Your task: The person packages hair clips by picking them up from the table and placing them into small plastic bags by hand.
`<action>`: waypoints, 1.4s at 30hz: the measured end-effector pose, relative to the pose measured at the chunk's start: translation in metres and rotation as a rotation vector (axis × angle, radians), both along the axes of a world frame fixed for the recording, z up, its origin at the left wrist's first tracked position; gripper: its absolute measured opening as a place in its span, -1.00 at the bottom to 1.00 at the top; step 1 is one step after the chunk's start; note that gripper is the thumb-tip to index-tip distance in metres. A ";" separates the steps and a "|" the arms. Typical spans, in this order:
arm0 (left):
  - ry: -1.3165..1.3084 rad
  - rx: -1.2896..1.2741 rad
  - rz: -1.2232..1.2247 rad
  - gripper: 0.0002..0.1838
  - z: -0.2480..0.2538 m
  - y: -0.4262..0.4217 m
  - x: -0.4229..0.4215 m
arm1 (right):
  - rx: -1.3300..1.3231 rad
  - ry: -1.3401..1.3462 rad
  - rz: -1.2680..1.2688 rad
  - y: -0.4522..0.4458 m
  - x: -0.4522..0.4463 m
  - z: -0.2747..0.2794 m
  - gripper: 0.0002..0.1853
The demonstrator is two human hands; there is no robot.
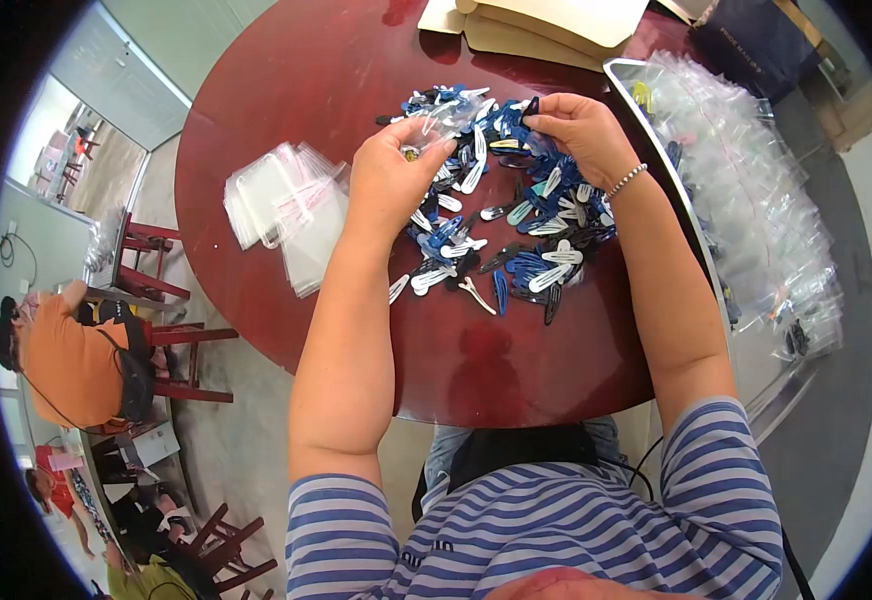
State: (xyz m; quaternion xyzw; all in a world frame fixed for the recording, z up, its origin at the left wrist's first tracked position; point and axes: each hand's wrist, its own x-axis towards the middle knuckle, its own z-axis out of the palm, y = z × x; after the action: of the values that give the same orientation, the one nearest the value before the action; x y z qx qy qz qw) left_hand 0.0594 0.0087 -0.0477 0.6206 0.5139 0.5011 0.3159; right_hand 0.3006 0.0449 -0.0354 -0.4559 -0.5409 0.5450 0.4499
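My left hand (394, 172) pinches a small clear plastic bag (453, 118) between thumb and fingers, above the far left part of a pile of snap hair clips (554, 262). Between the thumb and forefinger of my right hand (588, 138) is a dark navy hair clip (531, 108), a short way right of the bag. The clips are blue, white, black and grey, spread loosely on the round dark red table (256, 110). Left of my left forearm lies a stack of flat clear bags (281, 205). What is inside the held bag is hard to make out.
At the far edge stands an opened cardboard box (546, 35). A white-rimmed tray (659, 150) on the right holds many filled clear bags (756, 200), near a dark paper bag (756, 45). To the left are red stools (191, 365) and a person in orange (71, 360).
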 end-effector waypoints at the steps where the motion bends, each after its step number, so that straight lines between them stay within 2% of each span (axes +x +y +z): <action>1: -0.006 0.001 -0.007 -0.57 -0.001 0.000 0.000 | 0.008 0.036 0.006 -0.001 -0.001 0.000 -0.87; 8: 0.062 -0.006 -0.006 -0.59 0.007 -0.005 0.002 | 0.012 0.071 -0.031 -0.004 -0.006 0.005 -0.87; 10: 0.055 -0.002 -0.005 -0.59 0.005 -0.005 0.002 | 0.051 -0.087 -0.043 -0.004 -0.004 0.006 -0.85; 14: 0.071 0.005 -0.009 -0.60 0.007 -0.006 0.002 | 0.097 -0.162 -0.047 0.001 -0.001 0.000 -0.81; 16: 0.073 0.002 -0.002 -0.60 0.006 -0.006 0.003 | 0.192 -0.343 -0.108 0.000 -0.004 0.001 -0.81; 17: 0.074 -0.001 0.004 -0.60 0.006 -0.006 0.003 | 0.192 -0.343 -0.107 -0.002 -0.005 0.002 -0.81; 19: 0.080 0.005 -0.002 -0.61 0.008 -0.007 0.003 | 0.449 -0.672 -0.053 -0.011 -0.011 0.007 -0.79; 21: 0.085 0.011 -0.008 -0.61 0.011 -0.009 0.003 | 0.488 -0.658 0.016 -0.012 -0.015 0.002 -0.73; 23: 0.114 0.013 -0.002 -0.61 0.014 -0.010 0.004 | 0.577 -0.790 0.066 -0.018 -0.022 0.001 -0.72; 25: 0.123 -0.013 -0.011 -0.60 0.015 -0.011 0.003 | 0.554 -0.774 0.056 -0.021 -0.026 0.006 -0.73; 27: 0.131 -0.038 -0.017 -0.59 0.016 -0.012 0.003 | 0.504 -0.641 -0.080 -0.022 -0.029 0.012 -0.77; 29: 0.255 -0.009 0.025 -0.58 0.017 -0.013 0.005 | 0.401 -0.605 -0.082 -0.024 -0.028 0.021 -0.81; 30: 0.255 -0.011 0.025 -0.58 0.017 -0.014 0.005 | 0.588 -0.611 -0.099 -0.025 -0.029 0.023 -0.81; 31: 0.367 0.083 0.040 -0.57 0.016 -0.014 0.006 | 0.775 -0.614 -0.117 -0.028 -0.029 0.026 -0.80; 32: 0.479 0.177 0.053 -0.56 0.016 -0.014 0.006 | 0.778 -0.638 -0.061 -0.032 -0.028 0.030 -0.78; 35: 0.500 0.218 0.016 -0.56 0.013 -0.015 0.010 | 0.901 -0.724 0.011 -0.035 -0.033 0.033 -0.78; 42: 0.399 0.168 -0.106 -0.59 0.017 -0.019 0.013 | 0.671 -0.515 0.009 -0.044 -0.038 0.042 -0.81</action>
State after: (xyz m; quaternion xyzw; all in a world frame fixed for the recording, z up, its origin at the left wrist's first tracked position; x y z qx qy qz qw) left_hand 0.0725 -0.0099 -0.0310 0.7579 0.4891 0.3921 0.1809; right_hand 0.2626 0.0011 0.0068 -0.4030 -0.7851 0.2092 0.4212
